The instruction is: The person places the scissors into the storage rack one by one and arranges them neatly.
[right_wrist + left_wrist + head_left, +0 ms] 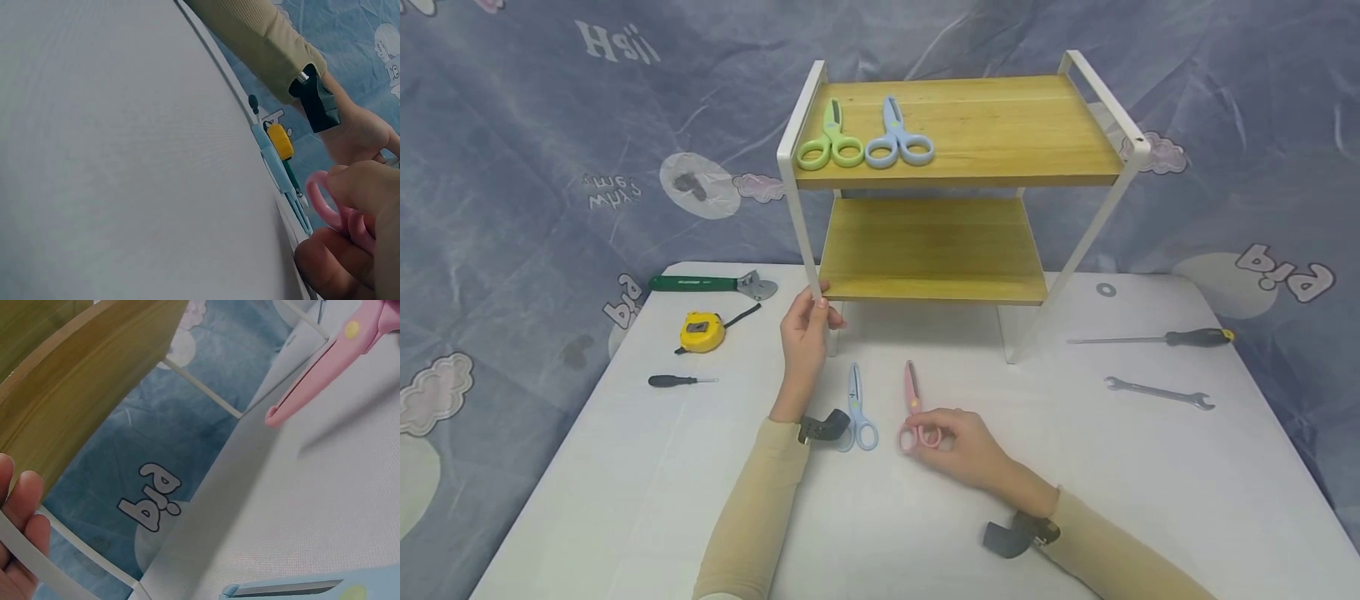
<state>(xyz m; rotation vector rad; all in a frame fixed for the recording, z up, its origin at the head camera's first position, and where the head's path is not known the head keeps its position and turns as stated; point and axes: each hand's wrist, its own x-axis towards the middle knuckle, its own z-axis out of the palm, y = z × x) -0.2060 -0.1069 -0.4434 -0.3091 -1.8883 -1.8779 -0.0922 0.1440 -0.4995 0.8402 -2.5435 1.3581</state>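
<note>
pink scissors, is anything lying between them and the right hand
No, nothing does. The right hand already pinches the handle loops of the pink scissors on the table. The blue scissors lie apart to their left, and the left hand holds the shelf leg.

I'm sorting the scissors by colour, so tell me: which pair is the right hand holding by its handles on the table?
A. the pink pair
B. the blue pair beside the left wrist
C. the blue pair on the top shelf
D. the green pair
A: the right hand has its fingers curled round the handle loops of the pink scissors, which lie on the white table.
</note>
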